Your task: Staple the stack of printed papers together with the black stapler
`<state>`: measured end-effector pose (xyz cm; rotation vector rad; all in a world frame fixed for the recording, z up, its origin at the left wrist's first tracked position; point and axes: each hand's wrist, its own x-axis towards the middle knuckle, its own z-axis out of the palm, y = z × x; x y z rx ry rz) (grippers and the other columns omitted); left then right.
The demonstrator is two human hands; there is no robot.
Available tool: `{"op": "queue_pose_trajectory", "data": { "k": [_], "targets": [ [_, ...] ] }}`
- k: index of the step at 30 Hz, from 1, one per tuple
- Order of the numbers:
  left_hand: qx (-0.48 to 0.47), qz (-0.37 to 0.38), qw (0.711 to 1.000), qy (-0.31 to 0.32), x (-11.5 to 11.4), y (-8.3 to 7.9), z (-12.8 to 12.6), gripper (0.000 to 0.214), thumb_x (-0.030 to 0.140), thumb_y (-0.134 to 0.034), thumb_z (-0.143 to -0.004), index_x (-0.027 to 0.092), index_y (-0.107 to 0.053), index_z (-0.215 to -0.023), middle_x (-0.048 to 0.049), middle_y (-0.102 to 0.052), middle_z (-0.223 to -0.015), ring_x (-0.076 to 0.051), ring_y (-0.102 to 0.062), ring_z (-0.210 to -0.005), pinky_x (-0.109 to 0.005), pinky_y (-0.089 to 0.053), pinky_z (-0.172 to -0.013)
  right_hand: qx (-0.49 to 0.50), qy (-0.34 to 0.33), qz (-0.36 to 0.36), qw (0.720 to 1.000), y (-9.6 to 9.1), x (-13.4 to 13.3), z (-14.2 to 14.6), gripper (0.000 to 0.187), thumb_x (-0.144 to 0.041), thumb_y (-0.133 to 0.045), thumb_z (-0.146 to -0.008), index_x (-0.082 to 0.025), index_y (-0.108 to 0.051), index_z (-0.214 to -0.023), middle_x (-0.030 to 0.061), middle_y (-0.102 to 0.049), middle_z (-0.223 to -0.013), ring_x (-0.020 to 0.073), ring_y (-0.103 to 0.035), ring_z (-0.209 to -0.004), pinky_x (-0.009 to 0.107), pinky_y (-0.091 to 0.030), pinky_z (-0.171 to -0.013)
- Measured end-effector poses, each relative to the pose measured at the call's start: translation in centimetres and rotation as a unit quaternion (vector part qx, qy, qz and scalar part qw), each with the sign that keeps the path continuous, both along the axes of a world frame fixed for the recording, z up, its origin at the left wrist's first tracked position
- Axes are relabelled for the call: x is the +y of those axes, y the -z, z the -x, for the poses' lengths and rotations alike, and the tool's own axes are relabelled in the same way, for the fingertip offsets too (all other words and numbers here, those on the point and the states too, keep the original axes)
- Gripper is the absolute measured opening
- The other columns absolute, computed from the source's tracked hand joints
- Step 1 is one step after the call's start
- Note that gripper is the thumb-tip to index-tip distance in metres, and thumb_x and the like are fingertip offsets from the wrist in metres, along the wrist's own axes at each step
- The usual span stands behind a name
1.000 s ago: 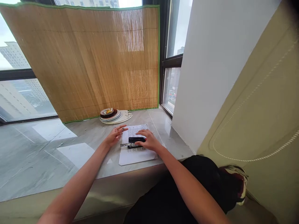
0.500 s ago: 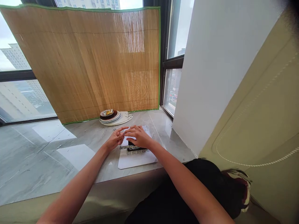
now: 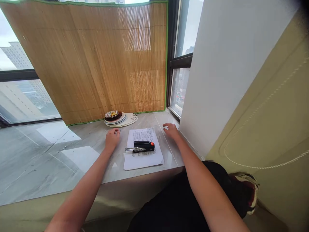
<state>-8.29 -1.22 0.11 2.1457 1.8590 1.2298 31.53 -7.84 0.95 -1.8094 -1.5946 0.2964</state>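
Observation:
A black stapler (image 3: 144,146) with an orange-red spot at its right end lies across printed paper sheets (image 3: 144,163). Its metal rail sticks out to the left. My left hand (image 3: 112,139) rests on the counter left of the paper, fingers curled in; whatever they may hold is too small to make out. To the right of the sheets, my right hand (image 3: 171,130) is over the counter, thumb and fingers bent with a gap between them and nothing visible inside. Neither hand touches the stapler or the paper.
A stack of plates (image 3: 116,118) sits on an oval dish (image 3: 132,119) behind the paper. A bamboo blind (image 3: 96,64) leans against the window. The marble counter (image 3: 79,158) ends at a front edge near me. A white wall (image 3: 212,64) rises on the right.
My hands have parted from above the stapler, the left going left and the right going right. The stapler, partly covered before, is now in full view on the paper.

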Motion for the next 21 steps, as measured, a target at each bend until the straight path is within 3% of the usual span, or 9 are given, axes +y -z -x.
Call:
{"op": "queue_pose_trajectory", "data": {
  "k": [4, 6, 9, 11, 16, 21],
  "targets": [
    [0.135, 0.089, 0.987, -0.007, 0.1, 0.9, -0.3, 0.047, 0.027, -0.05, -0.099, 0.013, -0.066, -0.142, -0.0202, -0.051, -0.162, -0.038, -0.049, -0.148, -0.057, -0.039, -0.121, -0.025, 0.009, 0.064, 0.998, 1.4, 0.5, 0.1, 0.041, -0.02, -0.062, -0.092, -0.023, -0.076, -0.131, 0.0074, -0.075, -0.133, 0.0266, -0.066, -0.124, 0.039, -0.049, -0.108],
    [0.181, 0.152, 0.972, 0.012, 0.0, 1.2, -0.6, 0.053, 0.029, -0.047, -0.102, 0.015, -0.057, -0.153, -0.0181, -0.038, -0.17, -0.041, -0.036, -0.157, -0.067, -0.03, -0.124, -0.043, -0.003, 0.076, 0.996, 1.5, 0.7, 0.9, 0.043, -0.021, -0.06, -0.094, -0.025, -0.074, -0.135, 0.0076, -0.074, -0.135, 0.029, -0.06, -0.134, 0.043, -0.047, -0.111],
    [0.218, 0.18, 0.959, 0.026, -0.1, 1.4, -0.8, 0.053, 0.033, -0.043, -0.106, 0.02, -0.052, -0.157, -0.0148, -0.038, -0.171, -0.041, -0.031, -0.159, -0.076, -0.023, -0.122, -0.06, -0.027, 0.078, 0.995, 1.3, 0.7, 1.4, 0.047, -0.023, -0.061, -0.094, -0.026, -0.071, -0.139, 0.0073, -0.073, -0.138, 0.0306, -0.053, -0.141, 0.045, -0.044, -0.114],
    [0.222, 0.161, 0.961, 0.027, -0.1, 1.4, -0.8, 0.05, 0.028, -0.042, -0.105, 0.02, -0.056, -0.152, -0.015, -0.045, -0.167, -0.04, -0.039, -0.154, -0.074, -0.03, -0.12, -0.06, -0.031, 0.079, 0.995, 1.4, 0.7, 1.2, 0.048, -0.022, -0.062, -0.093, -0.026, -0.07, -0.141, 0.0067, -0.074, -0.137, 0.0298, -0.053, -0.141, 0.044, -0.044, -0.115],
    [0.218, 0.111, 0.97, 0.018, -0.1, 0.9, -0.4, 0.042, 0.009, -0.045, -0.095, 0.018, -0.072, -0.126, -0.0168, -0.069, -0.136, -0.036, -0.06, -0.127, -0.052, -0.05, -0.104, -0.01, -0.008, 0.05, 0.999, 2.0, 1.0, 0.7, 0.049, -0.015, -0.062, -0.09, -0.026, -0.074, -0.136, 0.0063, -0.078, -0.127, 0.0271, -0.06, -0.134, 0.04, -0.047, -0.113],
    [0.215, 0.104, 0.971, 0.001, -0.1, 0.7, -0.3, 0.032, 0.015, -0.049, -0.099, 0.018, -0.075, -0.117, -0.0179, -0.069, -0.123, -0.037, -0.061, -0.122, -0.049, -0.052, -0.095, 0.049, 0.046, 0.009, 0.998, 2.1, 1.0, 0.6, 0.043, -0.008, -0.055, -0.09, -0.018, -0.077, -0.126, 0.0081, -0.078, -0.128, 0.02, -0.073, -0.108, 0.031, -0.053, -0.103]
  ]
}}
